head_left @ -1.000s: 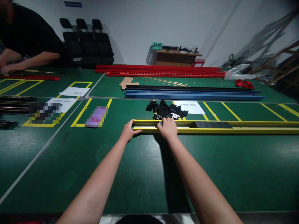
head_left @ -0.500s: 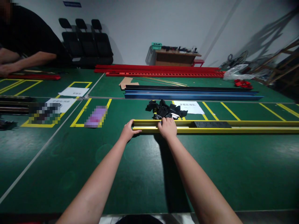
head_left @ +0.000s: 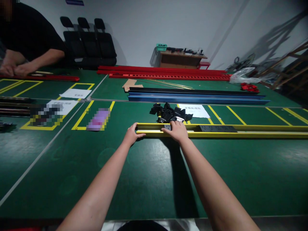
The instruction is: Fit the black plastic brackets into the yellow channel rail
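A long yellow metal channel lies across the table, its open side up. My left hand grips its left end, thumb along the near wall and fingers at the far side. My right hand is over the channel, fingers at the far wall and thumb pointing left. Between that thumb and fingers shows a small black socket module inside the channel; the hand hides its right part. Further right, a longer run of black socket modules sits in the channel. Just behind lies a heap of black plastic pieces.
Blue and black rails lie behind the heap, with red rails farther back. A printed sheet lies on the green table. At the far left, a person in black handles a red rail.
My right hand has slid right along the channel, uncovering more of the small socket module. My left hand stays at the channel's end. The other person's hands and red rail have shifted right.
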Tool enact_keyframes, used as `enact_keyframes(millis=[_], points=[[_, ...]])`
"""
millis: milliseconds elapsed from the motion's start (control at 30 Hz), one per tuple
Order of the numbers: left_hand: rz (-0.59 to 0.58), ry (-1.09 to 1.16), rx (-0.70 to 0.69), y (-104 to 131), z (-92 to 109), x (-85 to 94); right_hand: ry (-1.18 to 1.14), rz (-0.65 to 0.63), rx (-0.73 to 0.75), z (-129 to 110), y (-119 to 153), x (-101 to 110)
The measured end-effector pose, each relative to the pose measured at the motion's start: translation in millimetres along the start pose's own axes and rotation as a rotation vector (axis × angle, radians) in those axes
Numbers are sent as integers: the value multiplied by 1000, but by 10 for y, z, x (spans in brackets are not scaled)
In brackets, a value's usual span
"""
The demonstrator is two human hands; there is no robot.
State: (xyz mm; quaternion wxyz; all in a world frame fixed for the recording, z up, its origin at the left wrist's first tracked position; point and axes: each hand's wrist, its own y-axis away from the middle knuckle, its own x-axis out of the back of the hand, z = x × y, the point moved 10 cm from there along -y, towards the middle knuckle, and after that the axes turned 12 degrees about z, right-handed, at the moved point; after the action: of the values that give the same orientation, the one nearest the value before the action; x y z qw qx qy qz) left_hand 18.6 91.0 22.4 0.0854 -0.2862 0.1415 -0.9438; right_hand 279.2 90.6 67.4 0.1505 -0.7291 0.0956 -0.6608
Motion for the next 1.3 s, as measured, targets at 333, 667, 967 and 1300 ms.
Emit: enact_keyframes(millis=[333, 667, 967, 1300], points=[[-1, 5, 9, 0, -47, -17, 93, 12, -12, -48, 4, -1], [1, 19, 2, 2, -18, -14, 60, 35, -15, -44, 8, 38], [-5, 23, 6, 7, -10, -15, 84, 62, -11, -61, 13, 39], [11, 8, 11, -7, -24, -15, 80, 81, -15, -50, 1, 45]])
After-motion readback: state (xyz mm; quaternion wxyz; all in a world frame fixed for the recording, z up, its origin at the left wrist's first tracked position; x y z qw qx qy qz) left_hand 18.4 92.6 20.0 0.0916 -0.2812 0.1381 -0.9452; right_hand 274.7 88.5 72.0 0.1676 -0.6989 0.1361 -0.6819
